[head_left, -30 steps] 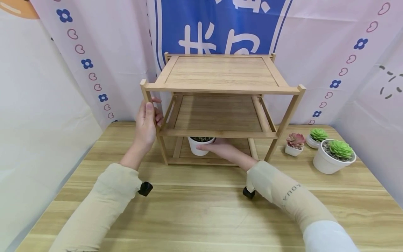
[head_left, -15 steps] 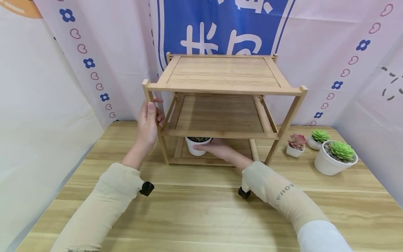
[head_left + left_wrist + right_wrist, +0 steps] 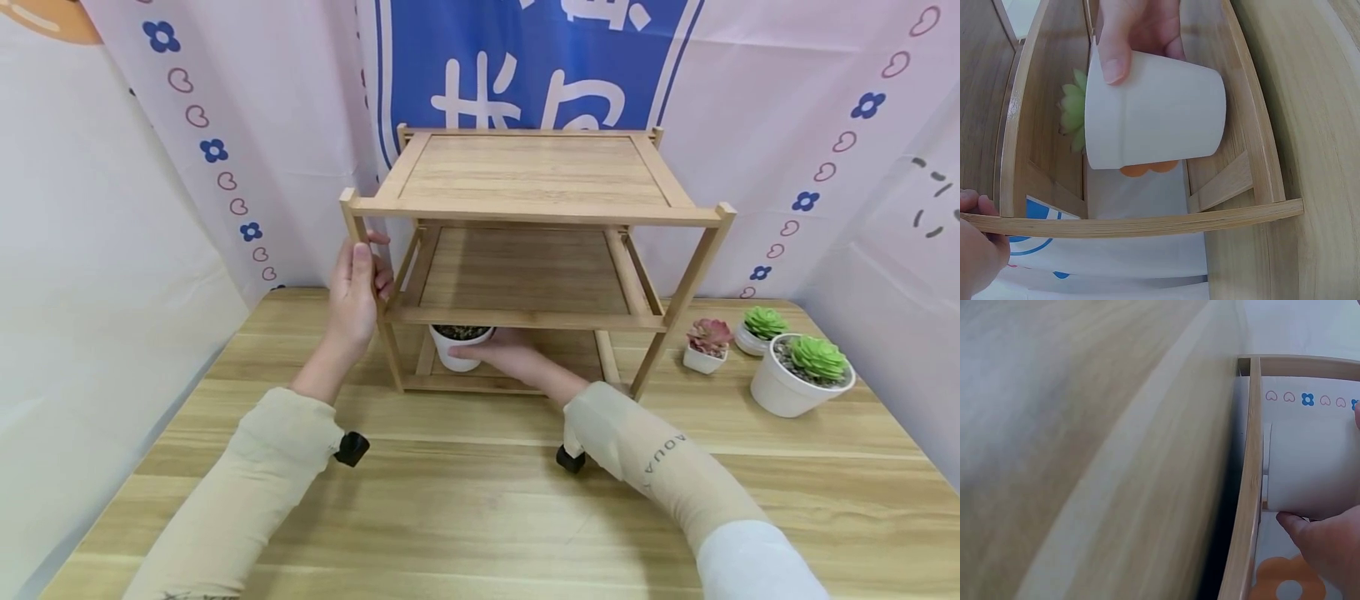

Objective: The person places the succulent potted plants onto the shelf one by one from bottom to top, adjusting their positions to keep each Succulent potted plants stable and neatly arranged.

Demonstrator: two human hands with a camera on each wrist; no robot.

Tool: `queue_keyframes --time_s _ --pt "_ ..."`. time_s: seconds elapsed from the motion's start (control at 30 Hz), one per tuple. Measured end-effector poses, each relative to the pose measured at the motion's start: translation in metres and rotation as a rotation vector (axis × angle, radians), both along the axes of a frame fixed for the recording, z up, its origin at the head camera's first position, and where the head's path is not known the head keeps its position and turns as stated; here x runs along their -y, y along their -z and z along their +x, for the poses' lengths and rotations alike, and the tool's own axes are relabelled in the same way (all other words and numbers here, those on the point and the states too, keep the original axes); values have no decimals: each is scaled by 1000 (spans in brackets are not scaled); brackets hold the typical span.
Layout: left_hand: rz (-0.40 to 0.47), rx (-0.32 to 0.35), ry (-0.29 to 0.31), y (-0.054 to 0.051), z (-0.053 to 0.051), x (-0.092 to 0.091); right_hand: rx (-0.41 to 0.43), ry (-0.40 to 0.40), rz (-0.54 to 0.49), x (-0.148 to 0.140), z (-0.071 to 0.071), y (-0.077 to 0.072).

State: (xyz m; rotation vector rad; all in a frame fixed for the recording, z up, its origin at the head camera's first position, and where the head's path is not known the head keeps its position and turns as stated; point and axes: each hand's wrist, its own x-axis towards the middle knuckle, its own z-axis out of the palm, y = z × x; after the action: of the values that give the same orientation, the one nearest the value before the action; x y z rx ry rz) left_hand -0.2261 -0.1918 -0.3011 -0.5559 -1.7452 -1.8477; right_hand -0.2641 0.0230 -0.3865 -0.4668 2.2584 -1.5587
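A three-tier wooden rack (image 3: 547, 171) stands on the table, its front left post gripped by the left hand (image 3: 355, 293). Between the bottom and middle shelves, the right hand (image 3: 506, 354) holds a white pot (image 3: 453, 360) near the left side. In the left wrist view the pot (image 3: 1154, 112) has a green succulent (image 3: 1074, 111) in it, and the thumb of the right hand (image 3: 1138, 31) lies on its rim. The right wrist view shows the same hand (image 3: 1329, 544) at the pot (image 3: 1313, 462). Whether the pot touches the bottom shelf cannot be told.
Right of the rack stand a red succulent in a small white pot (image 3: 705, 360), a small green succulent (image 3: 765, 322) and a larger potted green one (image 3: 797, 392). A patterned curtain (image 3: 750, 100) hangs behind the wooden table (image 3: 465, 508).
The right hand has moved the pot a little to the left along the lower level. The left hand keeps its grip on the post. The head view has shifted slightly.
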Motion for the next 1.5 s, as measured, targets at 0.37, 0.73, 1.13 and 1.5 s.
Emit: queue_keyframes --time_s 0.37,0.73,1.13,1.5 --pt "6 7 -4 0 0 -1 -59 4 -86 7 -1 6" --pt "6 1 -7 1 0 0 -61 -15 -51 8 -2 7" --pt "5 -12 -1 1 0 -1 -37 -27 -29 8 -2 7" --pt "-12 3 -8 0 1 0 -13 -76 2 1 -2 0"
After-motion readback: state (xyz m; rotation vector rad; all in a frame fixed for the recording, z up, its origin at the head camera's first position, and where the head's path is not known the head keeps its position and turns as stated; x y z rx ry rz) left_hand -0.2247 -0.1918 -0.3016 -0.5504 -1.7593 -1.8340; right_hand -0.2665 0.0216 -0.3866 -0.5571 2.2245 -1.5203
